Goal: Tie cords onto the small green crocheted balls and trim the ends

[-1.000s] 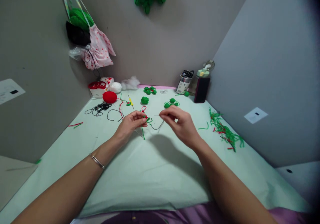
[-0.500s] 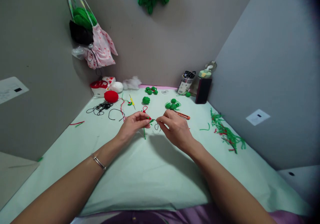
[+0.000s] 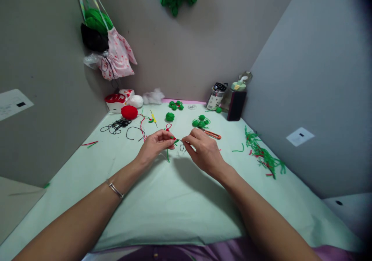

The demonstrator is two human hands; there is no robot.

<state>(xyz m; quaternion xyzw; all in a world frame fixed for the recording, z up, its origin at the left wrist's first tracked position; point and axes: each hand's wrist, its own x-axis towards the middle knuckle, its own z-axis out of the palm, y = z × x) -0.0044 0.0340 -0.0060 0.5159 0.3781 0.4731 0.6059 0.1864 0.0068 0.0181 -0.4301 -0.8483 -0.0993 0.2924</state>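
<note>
Near the middle of the table, my left hand pinches a small red and green yarn piece between thumb and fingers. A red loop stands out above those fingertips, and a green strand hangs below them. My right hand is closed on a thin black cord, which runs across the short gap to the yarn piece and forms a small loop under the fingertips. Just beyond my right hand lies an orange cutter. A green yarn ball sits behind the hands.
At the back left are a red yarn ball, tangled black cord and a yellow hook. Green balls, a pen cup and a phone stand further right. Yarn scraps lie along the right edge.
The black cord between my hands has straightened, and its small loop hangs slightly differently below my right fingertips. Both hands have hardly moved.
</note>
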